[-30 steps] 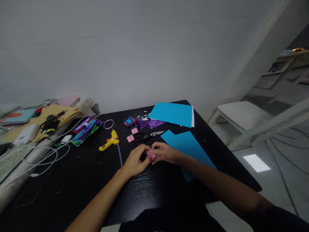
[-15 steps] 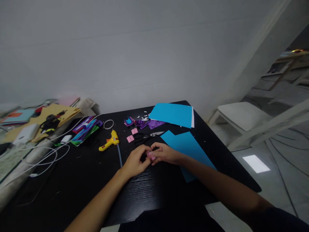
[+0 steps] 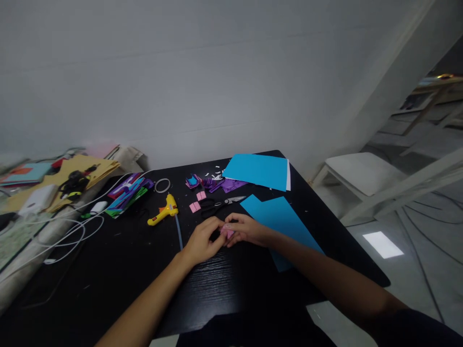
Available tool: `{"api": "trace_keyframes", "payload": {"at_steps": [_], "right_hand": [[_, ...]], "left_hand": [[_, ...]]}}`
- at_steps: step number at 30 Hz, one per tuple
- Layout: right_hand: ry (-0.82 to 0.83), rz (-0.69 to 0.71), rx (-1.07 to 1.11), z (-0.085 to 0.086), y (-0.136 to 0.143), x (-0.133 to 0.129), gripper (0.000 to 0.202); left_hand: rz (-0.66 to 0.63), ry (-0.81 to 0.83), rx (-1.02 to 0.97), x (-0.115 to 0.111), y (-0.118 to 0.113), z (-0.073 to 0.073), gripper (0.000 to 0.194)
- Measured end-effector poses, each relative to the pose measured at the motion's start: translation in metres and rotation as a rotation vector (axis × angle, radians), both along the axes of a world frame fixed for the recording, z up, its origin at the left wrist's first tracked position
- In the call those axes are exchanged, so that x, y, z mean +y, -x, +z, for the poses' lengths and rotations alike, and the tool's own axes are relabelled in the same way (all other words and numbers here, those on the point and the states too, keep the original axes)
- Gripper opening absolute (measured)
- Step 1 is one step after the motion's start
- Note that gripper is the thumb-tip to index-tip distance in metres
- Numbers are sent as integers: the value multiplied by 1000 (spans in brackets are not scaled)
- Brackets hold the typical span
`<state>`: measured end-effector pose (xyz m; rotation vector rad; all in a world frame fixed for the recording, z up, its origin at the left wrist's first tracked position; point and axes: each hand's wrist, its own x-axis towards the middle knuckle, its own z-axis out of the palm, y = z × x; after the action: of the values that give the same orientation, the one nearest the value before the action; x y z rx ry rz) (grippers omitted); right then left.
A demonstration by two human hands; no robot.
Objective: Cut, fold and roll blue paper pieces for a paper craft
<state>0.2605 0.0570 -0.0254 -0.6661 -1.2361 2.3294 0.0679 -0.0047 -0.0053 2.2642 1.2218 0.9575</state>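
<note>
Between my two hands is a small piece of pink paper (image 3: 227, 232), partly covered by the fingers. My left hand (image 3: 205, 240) pinches its left side with thumb and forefinger. From the right, my right hand (image 3: 246, 230) grips the same piece, fingers curled around it. Just beyond the hands lie scissors (image 3: 220, 204) with black handles. Small pink paper pieces (image 3: 195, 206) rest left of the scissors. A cut sheet of blue paper (image 3: 282, 217) lies under my right forearm.
On the left are a yellow glue gun (image 3: 165, 211), a grey tape ring (image 3: 162, 185), a stack of coloured paper (image 3: 128, 193) and white cables (image 3: 85, 231). Purple paper scraps (image 3: 231, 185) and a blue sheet (image 3: 257, 171) lie at the back by the wall. A white chair (image 3: 361, 171) stands right.
The pink paper has turned slightly between my fingers and now shows a flatter face. Both hands stay in nearly the same place.
</note>
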Motion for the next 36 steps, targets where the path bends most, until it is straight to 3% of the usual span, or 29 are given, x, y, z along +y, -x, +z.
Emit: {"api": "trace_keyframes", "payload": {"at_steps": [5, 11, 14, 21, 36], "right_hand": [[-53, -51, -13, -4, 3, -3, 44], [-390, -200, -65, -3, 4, -11, 43], [-463, -243, -59, -3, 4, -13, 37], [-461, -301, -56, -9, 5, -11, 34], [-379, -313, -56, -11, 6, -5, 30]], "left_hand": [[31, -19, 16, 1, 1, -3, 15], [67, -57, 12, 1, 1, -3, 11], [102, -75, 10, 2, 1, -4, 9], [153, -44, -7, 2, 0, -5, 10], [123, 51, -1, 2, 2, -5, 13]]}}
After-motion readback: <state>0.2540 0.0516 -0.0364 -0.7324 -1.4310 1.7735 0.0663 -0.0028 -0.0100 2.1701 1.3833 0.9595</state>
